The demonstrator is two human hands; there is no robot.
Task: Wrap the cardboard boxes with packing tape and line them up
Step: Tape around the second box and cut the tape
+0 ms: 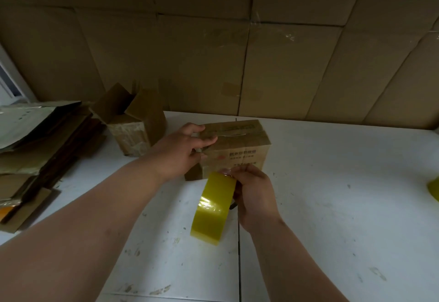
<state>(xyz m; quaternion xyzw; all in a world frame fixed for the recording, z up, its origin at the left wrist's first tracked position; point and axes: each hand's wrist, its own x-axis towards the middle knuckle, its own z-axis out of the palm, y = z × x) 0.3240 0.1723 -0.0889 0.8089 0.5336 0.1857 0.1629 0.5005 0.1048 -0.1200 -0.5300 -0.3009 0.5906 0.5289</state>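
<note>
A small closed cardboard box (242, 145) with printed text on its near side stands on the white table (332, 206). My left hand (185, 149) grips its top left corner, fingers over the flap seam and thumb on the near side. Just in front of the box, my right hand (251, 194) holds a large yellow roll of packing tape (212, 209) on edge, fingers pinching at the roll's top by the box's lower front. A second box (135, 130) with open flaps and taped sides stands to the left.
Flattened cardboard and mailers (35, 140) are piled at the left table edge. A wall of large cardboard sheets (237, 52) backs the table. A yellow object (433, 187) pokes in at the right edge.
</note>
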